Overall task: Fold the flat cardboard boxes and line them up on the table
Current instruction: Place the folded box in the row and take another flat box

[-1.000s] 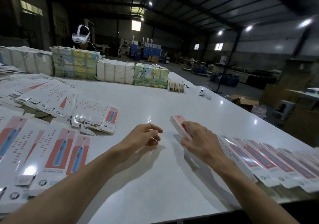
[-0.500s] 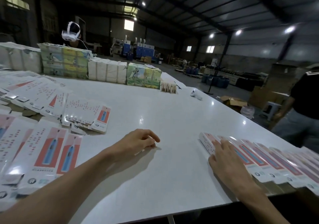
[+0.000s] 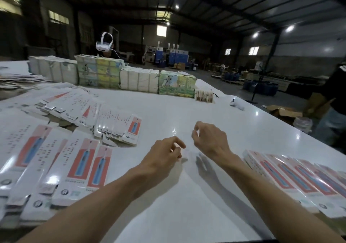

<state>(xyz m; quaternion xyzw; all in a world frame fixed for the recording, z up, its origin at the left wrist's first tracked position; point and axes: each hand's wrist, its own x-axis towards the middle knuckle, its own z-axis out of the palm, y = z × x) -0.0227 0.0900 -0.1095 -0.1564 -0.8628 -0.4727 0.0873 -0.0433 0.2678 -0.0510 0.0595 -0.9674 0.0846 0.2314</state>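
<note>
Interval between boxes: left hand (image 3: 164, 154) and right hand (image 3: 209, 138) hover empty, fingers loosely curled, over table (image 3: 187, 111) centre; flat boxes (image 3: 80, 168) lie at 9 o'clock, folded row (image 3: 292, 175) at 4 o'clock. Next move, likely: grasp one flat box

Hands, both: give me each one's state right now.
Left hand: open, loosely curled, holding nothing.
Right hand: open, loosely curled, holding nothing.

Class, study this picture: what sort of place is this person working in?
Probably a packing workshop in a factory hall: a high metal roof, bundled stacks along a large white table, and flat boxes laid out opposite a row of folded boxes.
</note>
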